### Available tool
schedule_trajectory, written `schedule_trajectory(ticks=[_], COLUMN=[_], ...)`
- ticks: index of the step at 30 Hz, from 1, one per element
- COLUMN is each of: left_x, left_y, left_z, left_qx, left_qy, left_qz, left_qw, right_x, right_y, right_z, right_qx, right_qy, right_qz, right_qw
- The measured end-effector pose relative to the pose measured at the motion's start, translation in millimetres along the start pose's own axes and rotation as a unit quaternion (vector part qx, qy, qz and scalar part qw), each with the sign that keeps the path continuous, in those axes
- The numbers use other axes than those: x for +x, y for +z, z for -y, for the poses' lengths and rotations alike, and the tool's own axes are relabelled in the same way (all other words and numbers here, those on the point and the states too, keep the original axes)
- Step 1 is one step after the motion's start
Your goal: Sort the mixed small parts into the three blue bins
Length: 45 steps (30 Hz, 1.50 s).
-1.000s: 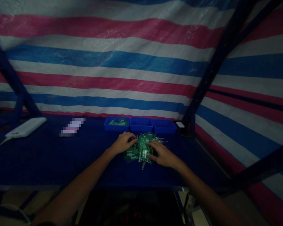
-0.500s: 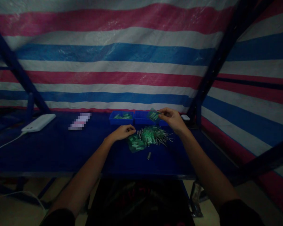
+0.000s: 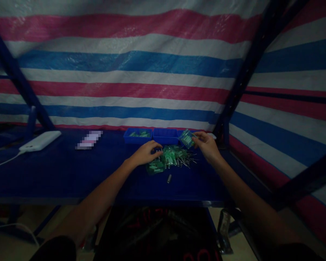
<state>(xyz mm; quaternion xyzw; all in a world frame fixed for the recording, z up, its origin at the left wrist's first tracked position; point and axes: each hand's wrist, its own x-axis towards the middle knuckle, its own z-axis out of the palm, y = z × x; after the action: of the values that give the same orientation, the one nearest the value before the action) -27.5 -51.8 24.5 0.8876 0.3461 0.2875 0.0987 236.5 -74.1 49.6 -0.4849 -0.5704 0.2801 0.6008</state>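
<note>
My right hand (image 3: 207, 145) pinches a small green plastic bag (image 3: 187, 139) by its edge and holds it up in front of the bins. Pale, short pieces show through the bag. My left hand (image 3: 147, 153) hovers at the left side of a pile of green bags (image 3: 170, 155), its thumb and fingers apart and nothing visibly held. Another green bag (image 3: 155, 165) lies just below that hand. Thin metal pins (image 3: 188, 158) fan out at the pile's right side. One small metal cylinder (image 3: 169, 178) lies apart, nearer the table's front edge.
Behind the pile stand a blue bin (image 3: 138, 135) with green bags in it and a second blue bin (image 3: 165, 135); a third is partly hidden. To the left, a white power bank (image 3: 40, 141) with a cable lies on the blue table (image 3: 97, 181). Striped sheeting (image 3: 125, 90) hangs behind.
My right hand has moved slightly right and down with the green bag. My left hand has shifted right, its fingers spreading over the pile's left side. The view has shifted slightly.
</note>
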Motion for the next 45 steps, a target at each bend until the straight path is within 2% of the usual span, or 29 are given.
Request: schedule_trajectory(ticks=[4,7,10,12,15,17,19,22,24,26,29,32,35,38,42,45], left_x=[13,19,16,10,4,4,5,5,4,3,3,5,6,5,5,10], left_y=[12.1,13.3,6.5,1.4,-1.0,1.3,5.4,12.1,15.7,18.2,19.0,16.7,13.1,11.1,10.8,10.0], left_z=[-25,-23,-7,5,15,13,6,-8,-14,-17,-16,-17,-20,-22,-22,-23], left_qx=[0.041,0.042,0.032,0.028,0.033,0.045,0.065,0.101,0.118,0.121,0.11,0.104,0.107,0.117,0.163,0.192], left_qy=[0.062,0.065,0.034,0.005,-0.024,-0.02,-0.009,-0.004,-0.011,-0.028,-0.051,-0.051,-0.054,-0.061,0.009,0.076], left_qz=[0.074,0.123,0.104,0.083,0.063,0.055,0.053,0.046,0.041,0.048,0.055,0.038,0.03,0.033,0.058,0.087], left_qw=[0.994,0.989,0.993,0.996,0.997,0.997,0.996,0.994,0.992,0.991,0.991,0.993,0.992,0.991,0.985,0.975], right_x=[-6,-11,-18,-21,-22,-19,-14,-8,-5,-3,0,4,7,10,14,14], right_y=[-16,-20,-17,-14,-10,-6,-2,9,18,27,35,35,33,29,23,20], right_z=[-28,-39,-40,-40,-40,-42,-43,-41,-37,-32,-26,-25,-30,-38,-44,-43], right_qx=[-0.008,-0.022,-0.065,-0.139,-0.278,-0.345,-0.383,-0.407,-0.392,-0.345,-0.249,-0.143,-0.052,-0.026,-0.011,0.001], right_qy=[0.049,0.091,0.082,0.036,-0.06,-0.092,-0.082,-0.037,-0.016,-0.016,-0.031,-0.034,-0.005,0.005,0.004,0.038], right_qz=[-0.036,-0.017,0.035,0.065,0.058,0.039,0.049,0.099,0.121,0.122,0.091,0.057,0.048,0.021,-0.051,-0.064], right_qw=[0.998,0.995,0.994,0.988,0.957,0.933,0.919,0.907,0.912,0.93,0.964,0.987,0.997,0.999,0.999,0.997])
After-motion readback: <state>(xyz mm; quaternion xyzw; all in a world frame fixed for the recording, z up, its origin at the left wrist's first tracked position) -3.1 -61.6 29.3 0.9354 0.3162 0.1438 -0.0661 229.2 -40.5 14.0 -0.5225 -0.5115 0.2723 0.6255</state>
